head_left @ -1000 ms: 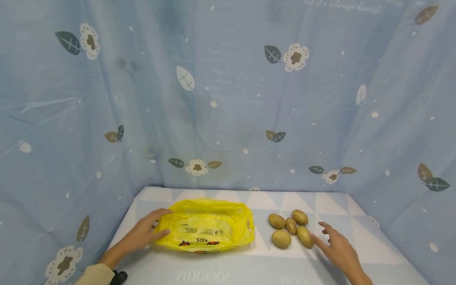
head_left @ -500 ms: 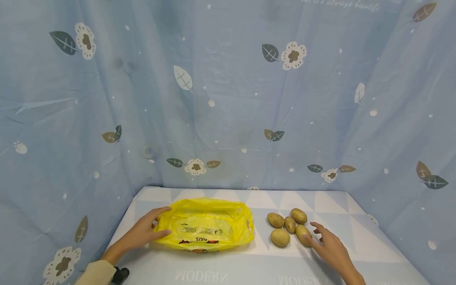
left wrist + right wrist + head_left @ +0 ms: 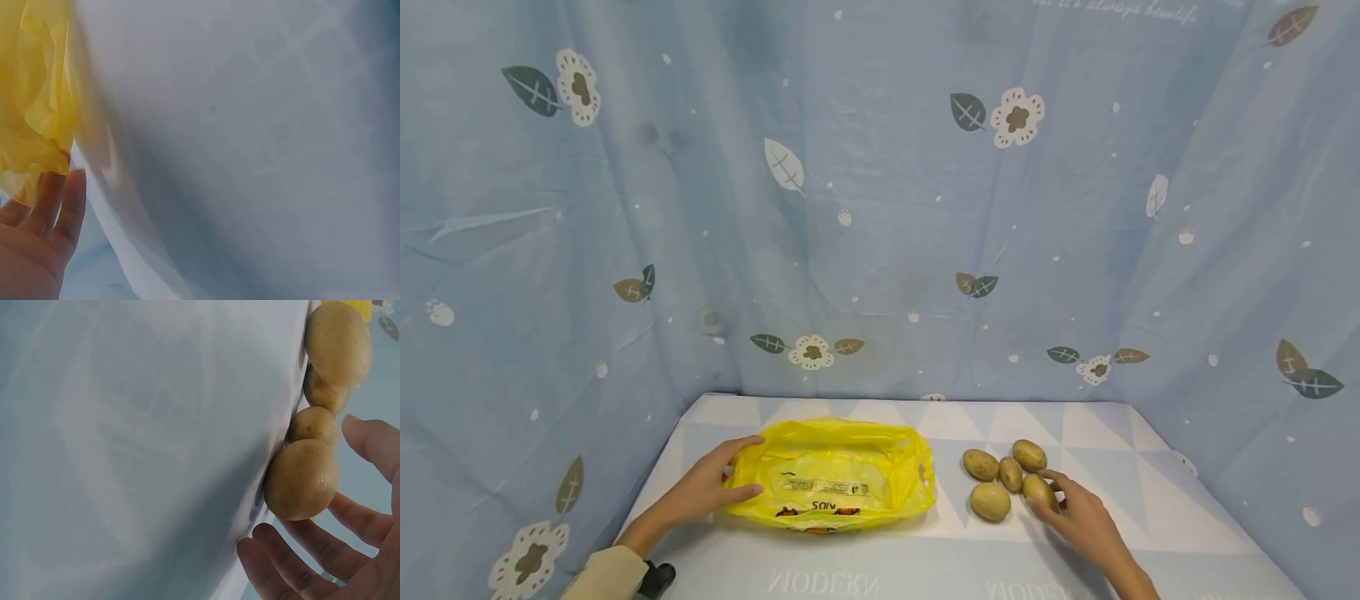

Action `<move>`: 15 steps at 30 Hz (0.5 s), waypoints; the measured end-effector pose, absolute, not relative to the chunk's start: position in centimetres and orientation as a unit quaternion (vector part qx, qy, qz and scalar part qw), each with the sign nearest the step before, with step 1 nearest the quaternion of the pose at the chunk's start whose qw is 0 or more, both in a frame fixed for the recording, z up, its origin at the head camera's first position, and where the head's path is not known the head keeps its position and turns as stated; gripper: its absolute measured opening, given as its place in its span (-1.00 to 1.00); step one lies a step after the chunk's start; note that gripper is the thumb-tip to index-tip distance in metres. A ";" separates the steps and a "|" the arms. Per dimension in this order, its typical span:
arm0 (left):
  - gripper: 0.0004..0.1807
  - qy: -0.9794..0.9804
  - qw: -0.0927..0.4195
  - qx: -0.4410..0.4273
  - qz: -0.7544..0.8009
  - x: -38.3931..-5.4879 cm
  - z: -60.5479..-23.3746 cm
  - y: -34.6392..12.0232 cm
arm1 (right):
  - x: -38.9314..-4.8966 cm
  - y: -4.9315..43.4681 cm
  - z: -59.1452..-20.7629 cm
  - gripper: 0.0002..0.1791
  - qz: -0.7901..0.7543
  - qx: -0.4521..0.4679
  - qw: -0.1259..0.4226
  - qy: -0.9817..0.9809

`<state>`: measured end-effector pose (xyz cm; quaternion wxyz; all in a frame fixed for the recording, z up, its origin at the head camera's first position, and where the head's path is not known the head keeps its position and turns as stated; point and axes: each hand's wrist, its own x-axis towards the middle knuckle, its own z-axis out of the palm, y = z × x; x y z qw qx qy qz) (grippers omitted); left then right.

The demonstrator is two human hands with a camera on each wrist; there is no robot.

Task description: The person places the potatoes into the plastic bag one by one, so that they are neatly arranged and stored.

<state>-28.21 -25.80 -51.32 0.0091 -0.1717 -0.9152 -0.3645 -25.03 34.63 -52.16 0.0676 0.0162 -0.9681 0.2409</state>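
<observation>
A yellow plastic bag [image 3: 827,475] lies on its side on the table, its mouth spread wide. At its left end is my left hand [image 3: 711,483], thumb and forefinger apart and touching the plastic; in the left wrist view, extended fingers [image 3: 74,194] reach to the crumpled edge. Several potatoes lie in a cluster right of the bag. My right hand [image 3: 1078,512] is around the front right potato [image 3: 1037,490], thumb on one side and fingers on the other. In the right wrist view, the fingers are spread below the nearest potato [image 3: 303,480] and the thumb stands apart from it.
Other potatoes sit close by: a large one in front [image 3: 990,502], one at the back left [image 3: 981,465], one at the back right [image 3: 1029,456] and a small one between them [image 3: 1011,474]. A patterned cloth covers the table [image 3: 925,567]; blue curtains [image 3: 880,208] enclose the back and sides.
My right hand has moved left until its thumb and fingers stand on either side of the front right potato. The left hand and the bag have stayed in place.
</observation>
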 end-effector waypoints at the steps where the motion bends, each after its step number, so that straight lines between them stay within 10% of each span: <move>1: -0.15 -0.915 0.006 -0.169 -0.366 -28.2 -51.4 -25.8 | -25.0 34.5 -52.2 -0.29 0.245 0.018 0.070 -0.967; 15: -0.08 -0.911 -0.017 -0.180 -0.371 -28.3 -51.4 -25.8 | -25.0 34.7 -51.6 -0.40 0.270 0.024 0.076 -0.959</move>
